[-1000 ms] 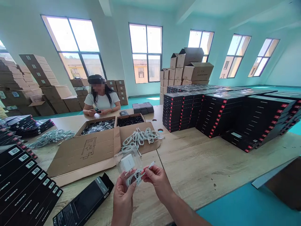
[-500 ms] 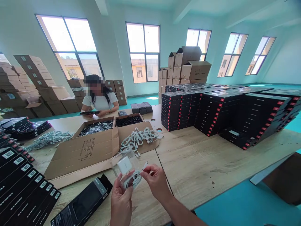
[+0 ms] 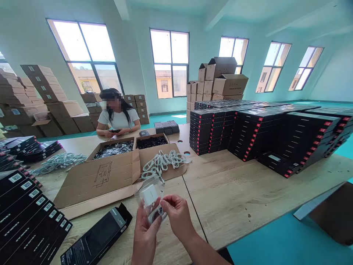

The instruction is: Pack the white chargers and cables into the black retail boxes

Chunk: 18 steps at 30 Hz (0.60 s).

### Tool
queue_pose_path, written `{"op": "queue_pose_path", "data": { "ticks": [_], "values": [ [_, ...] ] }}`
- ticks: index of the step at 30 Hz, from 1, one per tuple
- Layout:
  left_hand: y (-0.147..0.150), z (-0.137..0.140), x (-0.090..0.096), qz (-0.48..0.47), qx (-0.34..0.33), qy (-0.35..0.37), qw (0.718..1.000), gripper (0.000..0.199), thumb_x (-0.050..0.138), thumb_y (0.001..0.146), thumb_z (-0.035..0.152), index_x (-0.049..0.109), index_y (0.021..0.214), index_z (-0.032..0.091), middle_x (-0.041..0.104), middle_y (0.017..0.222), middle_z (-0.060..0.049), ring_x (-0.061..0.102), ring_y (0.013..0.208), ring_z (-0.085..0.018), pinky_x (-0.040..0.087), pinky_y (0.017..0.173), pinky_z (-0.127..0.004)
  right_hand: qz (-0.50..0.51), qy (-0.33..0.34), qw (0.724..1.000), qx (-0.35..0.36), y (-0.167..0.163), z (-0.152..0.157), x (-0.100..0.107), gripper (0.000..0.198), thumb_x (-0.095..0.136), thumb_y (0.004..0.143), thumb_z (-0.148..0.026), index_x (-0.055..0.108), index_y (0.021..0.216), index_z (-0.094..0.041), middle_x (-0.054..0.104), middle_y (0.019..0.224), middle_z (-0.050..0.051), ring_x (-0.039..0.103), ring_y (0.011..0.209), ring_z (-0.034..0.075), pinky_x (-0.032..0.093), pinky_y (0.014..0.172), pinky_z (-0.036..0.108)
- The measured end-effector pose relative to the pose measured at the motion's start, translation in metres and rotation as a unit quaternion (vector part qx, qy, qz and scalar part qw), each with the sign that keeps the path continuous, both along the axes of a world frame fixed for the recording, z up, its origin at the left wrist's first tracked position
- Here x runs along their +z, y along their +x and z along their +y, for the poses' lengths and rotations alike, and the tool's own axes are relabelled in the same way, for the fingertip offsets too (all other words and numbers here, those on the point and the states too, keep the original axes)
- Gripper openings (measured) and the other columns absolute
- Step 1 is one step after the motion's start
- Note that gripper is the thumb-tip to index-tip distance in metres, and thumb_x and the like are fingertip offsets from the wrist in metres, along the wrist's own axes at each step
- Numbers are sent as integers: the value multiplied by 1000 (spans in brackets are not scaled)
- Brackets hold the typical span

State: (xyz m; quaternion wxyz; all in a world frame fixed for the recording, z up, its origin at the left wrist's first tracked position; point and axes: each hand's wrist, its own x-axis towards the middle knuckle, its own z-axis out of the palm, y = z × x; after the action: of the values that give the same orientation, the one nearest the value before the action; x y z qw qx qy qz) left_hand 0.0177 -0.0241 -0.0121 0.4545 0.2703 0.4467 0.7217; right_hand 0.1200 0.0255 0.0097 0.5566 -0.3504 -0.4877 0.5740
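Observation:
My left hand (image 3: 146, 232) is closed around a clear plastic tray (image 3: 158, 184), tilted up above the table. A white charger plug (image 3: 149, 195) sits in its upper part. Coiled in the lower part is a white cable (image 3: 153, 215), partly covered by my fingers. My right hand (image 3: 178, 217) pinches the cable at the tray's right side; its fingertips hide the exact grip. On the table to the left lies a black box (image 3: 96, 235) with its end flap up.
An open carton (image 3: 91, 184) of small packets stands ahead, white cables (image 3: 162, 162) lying on its flap. Stacked black boxes fill the right (image 3: 256, 132) and near left (image 3: 24, 221). A seated person (image 3: 118, 117) faces me across the table (image 3: 220, 191).
The tray and both hands have shifted slightly right. My right fingers have come in closer to the tray, and the cable end that stuck up is now hidden. The person opposite has lowered their hands.

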Motion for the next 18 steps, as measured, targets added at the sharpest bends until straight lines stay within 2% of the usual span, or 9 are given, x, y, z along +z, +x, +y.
{"op": "queue_pose_path", "data": {
  "ticks": [3,6,8,11,15,18],
  "values": [
    [-9,-1,1,-24,-32,15,999,83,88,67,34,55,143,33,74,128,-9,61,129,-36,47,109,-47,-10,4,1000,10,-4,0,2,21,70,76,-36,74,77,-16,71,68,3,61,62,17,48,62,26],
    [-21,1,11,-64,-43,0,997,79,89,65,34,61,138,27,79,115,-11,67,120,-38,52,104,-49,-43,25,999,-15,-9,-4,4,16,72,74,-30,74,82,-17,72,69,2,63,63,17,48,61,26],
    [-26,3,18,-65,-26,-2,998,80,90,62,30,61,137,26,80,109,-10,69,116,-36,53,103,-46,-55,59,996,-34,-13,-8,5,11,73,74,-27,73,82,-19,73,70,1,64,64,17,49,63,26],
    [-28,6,24,-73,-10,13,997,78,90,61,27,63,135,26,80,112,-9,70,114,-33,55,100,-42,-89,142,984,-60,-18,-10,5,6,71,80,-27,72,79,-21,74,72,1,66,67,17,50,66,25],
    [-30,7,26,-110,16,8,994,72,90,58,23,68,127,25,80,112,-8,73,109,-30,57,95,-36,-153,228,957,-93,-22,-4,4,15,60,92,-28,72,87,-21,76,80,4,68,72,18,50,66,25],
    [-33,6,28,-128,17,6,992,77,91,58,21,65,130,27,80,114,-7,73,109,-27,58,91,-32,-184,257,944,-95,-22,0,2,19,56,96,-29,72,99,-20,76,80,5,68,71,18,51,65,25]
  ]
}}
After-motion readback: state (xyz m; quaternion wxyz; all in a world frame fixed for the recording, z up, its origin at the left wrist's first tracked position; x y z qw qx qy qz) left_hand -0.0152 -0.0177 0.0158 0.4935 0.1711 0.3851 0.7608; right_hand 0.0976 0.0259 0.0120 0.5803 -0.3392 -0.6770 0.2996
